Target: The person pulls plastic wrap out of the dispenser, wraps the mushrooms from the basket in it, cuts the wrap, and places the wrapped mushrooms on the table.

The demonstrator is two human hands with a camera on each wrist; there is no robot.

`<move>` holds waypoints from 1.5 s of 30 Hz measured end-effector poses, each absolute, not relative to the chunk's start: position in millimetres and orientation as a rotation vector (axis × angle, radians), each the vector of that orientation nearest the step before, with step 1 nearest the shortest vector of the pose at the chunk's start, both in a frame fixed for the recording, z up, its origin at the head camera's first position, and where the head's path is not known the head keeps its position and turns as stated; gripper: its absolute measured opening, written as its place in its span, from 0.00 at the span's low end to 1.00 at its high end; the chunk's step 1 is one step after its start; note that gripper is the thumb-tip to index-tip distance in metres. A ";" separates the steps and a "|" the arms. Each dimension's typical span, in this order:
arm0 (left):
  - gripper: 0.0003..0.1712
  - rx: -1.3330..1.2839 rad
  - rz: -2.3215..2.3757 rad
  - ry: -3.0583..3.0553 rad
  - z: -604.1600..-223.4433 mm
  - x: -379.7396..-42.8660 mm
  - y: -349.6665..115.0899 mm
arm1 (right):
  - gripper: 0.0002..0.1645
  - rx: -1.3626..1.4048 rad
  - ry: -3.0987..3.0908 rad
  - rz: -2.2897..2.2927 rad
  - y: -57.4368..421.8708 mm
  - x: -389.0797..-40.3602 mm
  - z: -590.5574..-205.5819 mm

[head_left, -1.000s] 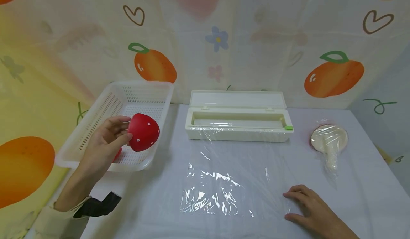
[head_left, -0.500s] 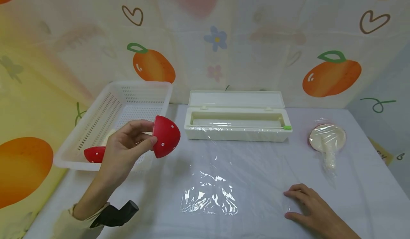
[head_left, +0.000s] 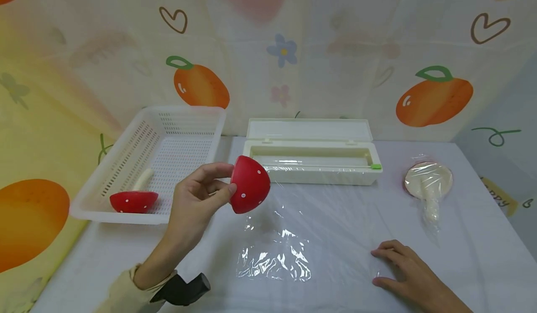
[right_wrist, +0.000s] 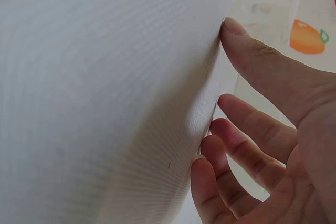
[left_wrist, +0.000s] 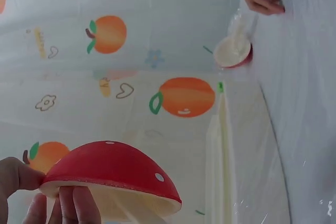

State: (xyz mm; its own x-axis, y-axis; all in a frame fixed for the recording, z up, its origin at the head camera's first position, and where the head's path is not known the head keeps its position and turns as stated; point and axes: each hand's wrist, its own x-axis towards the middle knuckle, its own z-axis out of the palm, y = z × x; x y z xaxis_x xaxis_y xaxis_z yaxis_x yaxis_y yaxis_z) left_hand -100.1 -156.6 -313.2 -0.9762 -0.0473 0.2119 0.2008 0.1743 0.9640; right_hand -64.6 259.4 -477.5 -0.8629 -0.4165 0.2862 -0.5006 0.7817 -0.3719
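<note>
Left hand [head_left: 190,205], just left of center-bottom in head view: pinched 1 red toy mushroom [head_left: 250,184] by the cap rim, thumb on the red outside, fingers curled under against the cream inner side, per left wrist view. Mushroom was up off the table near frame center, white-dotted cap facing right, overlapping the box's front left corner in view; pale stem showed in left wrist view.

Right hand [head_left: 413,278], lower right: fingers loosely bent and spread, thumb well apart from them, gripping nothing visible. Fingertips rested on the surface at the right edge of the clear film [head_left: 289,252]; can't tell whether they touched film, cloth or both.

Film lay flat with glints over the lower middle, running up to the cream box [head_left: 314,177] at center, lid tilted back, green tab [head_left: 376,166] at its right end.

White basket [head_left: 184,147] at left held a 2nd red mushroom [head_left: 133,203], tipped over near the front wall, stem toward the back. A 3rd mushroom [head_left: 428,182], wrapped in clear film, lay at right, cream underside up. White cloth [head_left: 465,257] covered the table; orange-print backdrop [head_left: 335,79] hung behind. Black wrist mount [head_left: 182,289] on left sleeve [head_left: 130,294], bottom.
</note>
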 end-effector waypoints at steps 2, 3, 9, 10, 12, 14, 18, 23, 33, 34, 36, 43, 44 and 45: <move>0.22 -0.153 -1.946 -2.251 -318.3 -100.5 -151.1 | 0.30 0.731 -2.777 0.668 259.7 -64.9 -477.9; 0.21 -0.153 -1.968 -2.247 -321.1 -100.8 -148.3 | 0.30 0.735 -2.773 0.674 259.9 -65.1 -478.1; 0.21 -0.159 -2.137 -2.187 -335.1 -98.7 -130.7 | 0.31 0.760 -2.745 0.692 260.8 -66.2 -479.1; 0.21 -0.157 -2.161 -2.181 -336.6 -98.0 -127.8 | 0.31 0.760 -2.747 0.691 260.8 -66.3 -479.1; 0.21 -0.148 -2.200 -2.171 -338.6 -96.6 -121.9 | 0.31 0.754 -2.757 0.688 261.0 -66.4 -479.1; 0.20 -0.128 -2.231 -2.149 -339.9 -95.7 -115.8 | 0.31 0.753 -2.757 0.685 260.8 -66.7 -479.1; 0.18 -0.055 -2.283 -2.095 -343.1 -93.5 -104.9 | 0.32 0.776 -2.717 0.696 259.9 -66.9 -479.9; 0.17 0.007 -2.282 -2.109 -350.5 -91.0 -94.5 | 0.32 0.754 -2.711 0.677 257.1 -66.8 -478.4; 0.18 0.031 -2.332 -2.225 -383.9 -105.1 -67.7 | 0.31 0.746 -2.762 0.645 255.7 -69.1 -475.7; 0.18 0.020 -2.345 -2.226 -387.0 -106.7 -64.5 | 0.31 0.753 -2.757 0.643 255.7 -69.6 -475.6; 0.17 -0.005 -2.362 -2.233 -392.9 -109.8 -57.7 | 0.31 0.766 -2.749 0.634 255.6 -70.7 -475.4; 0.16 -0.043 -2.355 -2.300 -412.4 -117.6 -31.1 | 0.31 0.746 -2.806 0.592 253.9 -72.0 -472.7; 0.17 -0.049 -2.359 -2.299 -414.8 -118.3 -28.6 | 0.31 0.734 -2.827 0.580 253.2 -71.7 -471.7; 0.17 -0.059 -2.365 -2.294 -416.5 -118.7 -26.5 | 0.31 0.721 -2.850 0.569 252.3 -71.5 -470.3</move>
State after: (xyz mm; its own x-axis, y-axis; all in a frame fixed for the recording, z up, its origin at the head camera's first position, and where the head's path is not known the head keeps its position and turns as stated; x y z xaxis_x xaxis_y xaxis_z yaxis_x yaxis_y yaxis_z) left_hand -118.7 -26.5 -416.5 -0.9876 0.1346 -0.0809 -0.0850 -0.0248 0.9961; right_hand -71.5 252.3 -470.3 -0.8740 -0.4278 0.2305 -0.4835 0.8130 -0.3245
